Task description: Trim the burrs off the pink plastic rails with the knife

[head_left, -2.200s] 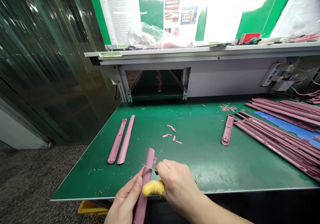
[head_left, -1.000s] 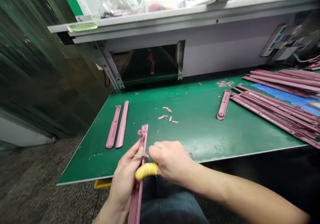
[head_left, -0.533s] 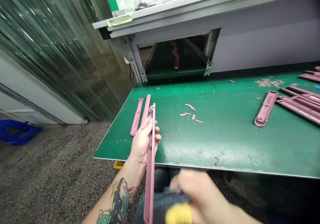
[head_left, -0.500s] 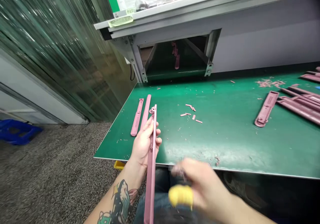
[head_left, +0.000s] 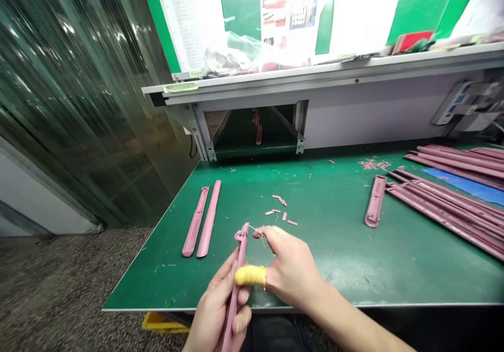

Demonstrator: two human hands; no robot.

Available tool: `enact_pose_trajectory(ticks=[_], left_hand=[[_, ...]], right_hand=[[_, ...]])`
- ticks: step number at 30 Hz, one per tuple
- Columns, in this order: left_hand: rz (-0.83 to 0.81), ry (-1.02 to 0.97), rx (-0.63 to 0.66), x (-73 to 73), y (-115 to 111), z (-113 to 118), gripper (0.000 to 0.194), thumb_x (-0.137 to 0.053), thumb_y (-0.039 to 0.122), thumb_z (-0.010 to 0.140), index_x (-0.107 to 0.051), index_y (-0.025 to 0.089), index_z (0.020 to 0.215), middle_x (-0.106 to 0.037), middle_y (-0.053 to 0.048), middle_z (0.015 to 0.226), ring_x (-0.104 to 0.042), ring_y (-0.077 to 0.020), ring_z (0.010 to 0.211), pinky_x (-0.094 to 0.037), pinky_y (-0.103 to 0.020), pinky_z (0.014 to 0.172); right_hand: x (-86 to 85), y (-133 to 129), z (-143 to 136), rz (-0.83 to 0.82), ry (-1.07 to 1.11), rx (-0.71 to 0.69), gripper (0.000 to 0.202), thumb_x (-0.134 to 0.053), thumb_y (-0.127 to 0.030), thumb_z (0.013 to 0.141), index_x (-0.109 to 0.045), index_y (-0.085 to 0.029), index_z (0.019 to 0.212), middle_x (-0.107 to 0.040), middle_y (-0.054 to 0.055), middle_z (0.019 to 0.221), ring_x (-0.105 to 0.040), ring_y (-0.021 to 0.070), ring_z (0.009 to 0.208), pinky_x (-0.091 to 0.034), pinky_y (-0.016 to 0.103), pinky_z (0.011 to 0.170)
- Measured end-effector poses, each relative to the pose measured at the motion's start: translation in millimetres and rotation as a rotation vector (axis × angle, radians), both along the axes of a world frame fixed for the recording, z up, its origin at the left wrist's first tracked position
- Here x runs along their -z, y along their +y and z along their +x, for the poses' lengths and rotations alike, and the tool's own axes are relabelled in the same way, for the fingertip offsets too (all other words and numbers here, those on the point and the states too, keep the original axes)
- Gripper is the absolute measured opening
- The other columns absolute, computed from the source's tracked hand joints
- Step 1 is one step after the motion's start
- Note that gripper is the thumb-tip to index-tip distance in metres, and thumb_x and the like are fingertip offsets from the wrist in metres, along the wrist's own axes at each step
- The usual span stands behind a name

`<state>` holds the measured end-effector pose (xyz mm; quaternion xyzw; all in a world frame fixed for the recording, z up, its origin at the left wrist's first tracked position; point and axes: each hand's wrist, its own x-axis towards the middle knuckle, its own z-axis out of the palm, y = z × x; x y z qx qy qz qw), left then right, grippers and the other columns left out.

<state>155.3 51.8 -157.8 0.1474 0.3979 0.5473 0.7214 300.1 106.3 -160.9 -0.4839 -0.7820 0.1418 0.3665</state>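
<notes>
A long, narrow pink plastic strip (head_left: 239,268) with a small ring-shaped feature near its top end stands up from my left hand (head_left: 220,302), whose fingers are wrapped around it. My right hand (head_left: 289,263) wears a yellow finger cot (head_left: 251,276) on the thumb, which rests against the strip. From its curled fingers a thin, blade-like tool (head_left: 254,229) reaches toward the strip's top end; most of it is hidden. Pink shavings (head_left: 260,234) cling around those fingertips. Two pink pieces (head_left: 195,223) (head_left: 209,218) lie on the green table to the left.
Small pink scraps (head_left: 281,201) lie mid-table on the green surface (head_left: 326,247). A short pink piece (head_left: 376,200) and stacked long pink strips (head_left: 444,215) are on the right. Behind stands a shelf (head_left: 252,82) with a chute opening (head_left: 236,152) below it. A yellow bin (head_left: 163,323) sits under the front edge.
My right hand has come up from below the table edge to the strip's top end, thumb against the strip. The view has tilted up and shifted right; the left hand still holds the strip.
</notes>
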Motion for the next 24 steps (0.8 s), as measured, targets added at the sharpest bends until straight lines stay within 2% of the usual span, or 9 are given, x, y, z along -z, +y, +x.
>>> enact_pose_trajectory(ticks=[3, 7, 12, 14, 17, 18, 20, 22, 24], left_hand=[[-0.022, 0.001, 0.057, -3.2, -8.4, 0.4, 0.035, -0.038, 0.024, 0.097, -0.047, 0.023, 0.130, -0.051, 0.004, 0.053, -0.042, -0.0015, 0.028, -0.026, -0.007, 0.029], [-0.011, 0.028, 0.084, -3.6, -12.6, -1.5, 0.040, -0.053, 0.028, 0.091, -0.048, 0.026, 0.131, -0.052, 0.004, 0.052, -0.043, -0.0032, 0.028, -0.027, -0.009, 0.028], [0.018, 0.074, 0.110, 4.4, -15.8, -6.5, 0.052, -0.070, 0.035, 0.079, -0.052, 0.027, 0.127, -0.054, 0.004, 0.051, -0.041, -0.0028, 0.028, -0.028, -0.009, 0.029], [0.017, 0.081, 0.105, 7.1, -17.4, -7.6, 0.057, -0.074, 0.037, 0.074, -0.053, 0.025, 0.125, -0.054, 0.004, 0.049, -0.040, -0.0025, 0.028, -0.028, -0.010, 0.029], [-0.004, 0.090, 0.106, 8.2, -18.5, -7.4, 0.058, -0.074, 0.038, 0.073, -0.051, 0.026, 0.126, -0.054, 0.004, 0.048, -0.038, -0.0025, 0.028, -0.025, -0.009, 0.029], [-0.008, 0.084, 0.106, 8.2, -18.7, -7.2, 0.058, -0.074, 0.038, 0.074, -0.051, 0.027, 0.125, -0.053, 0.004, 0.048, -0.038, -0.0026, 0.028, -0.024, -0.009, 0.028], [-0.006, 0.064, 0.074, 9.3, -19.7, -7.0, 0.055, -0.075, 0.038, 0.073, -0.052, 0.028, 0.122, -0.053, 0.005, 0.052, -0.037, -0.0017, 0.029, -0.023, -0.009, 0.028], [0.000, 0.064, -0.014, 14.3, -24.3, -7.5, 0.053, -0.077, 0.035, 0.070, -0.054, 0.028, 0.117, -0.059, 0.004, 0.063, -0.041, -0.0016, 0.033, -0.028, -0.010, 0.030], [-0.014, 0.074, -0.095, 24.7, -35.2, -8.4, 0.052, -0.078, 0.035, 0.069, -0.055, 0.030, 0.115, -0.062, 0.003, 0.074, -0.044, -0.0026, 0.038, -0.034, -0.012, 0.033]], right_hand=[[-5.8, -5.2, 1.1, 0.016, -0.008, 0.012, 0.054, -0.059, -0.068, 0.073, -0.061, -0.020, 0.095, -0.065, 0.004, 0.083, -0.063, 0.0227, 0.077, -0.043, 0.029, 0.067], [-11.5, -10.7, 1.3, 0.033, -0.063, 0.031, 0.058, -0.054, -0.074, 0.072, -0.061, -0.019, 0.090, -0.063, 0.004, 0.076, -0.061, 0.0209, 0.069, -0.038, 0.027, 0.059], [-8.0, -17.4, 0.0, 0.136, -0.172, 0.066, 0.056, -0.044, -0.075, 0.079, -0.055, -0.021, 0.073, -0.057, 0.000, 0.065, -0.049, 0.0146, 0.054, -0.021, 0.026, 0.050], [-3.8, -21.9, -0.4, 0.177, -0.200, 0.021, 0.055, -0.040, -0.071, 0.084, -0.051, -0.020, 0.065, -0.054, -0.001, 0.060, -0.043, 0.0123, 0.051, -0.015, 0.027, 0.049], [-1.1, -30.7, 0.7, 0.148, -0.174, -0.145, 0.055, -0.040, -0.064, 0.089, -0.048, -0.019, 0.059, -0.050, -0.002, 0.055, -0.037, 0.0101, 0.048, -0.013, 0.028, 0.049], [-1.4, -34.0, 1.8, 0.093, -0.105, -0.216, 0.055, -0.040, -0.062, 0.090, -0.050, -0.018, 0.059, -0.049, -0.002, 0.055, -0.037, 0.0097, 0.049, -0.015, 0.027, 0.049], [-1.3, -41.0, 4.8, -0.120, 0.158, -0.330, 0.050, -0.042, -0.057, 0.092, -0.057, -0.018, 0.065, -0.052, -0.002, 0.059, -0.041, 0.0093, 0.053, -0.025, 0.023, 0.051], [4.4, -48.0, 8.7, -0.430, 0.508, -0.386, 0.038, -0.048, -0.053, 0.091, -0.065, -0.019, 0.086, -0.056, -0.001, 0.067, -0.045, 0.0090, 0.056, -0.033, 0.021, 0.053], [19.5, -55.0, 12.7, -0.738, 0.826, -0.363, 0.039, -0.059, -0.051, 0.085, -0.063, -0.020, 0.107, -0.057, 0.000, 0.073, -0.047, 0.0087, 0.056, -0.036, 0.020, 0.051]])
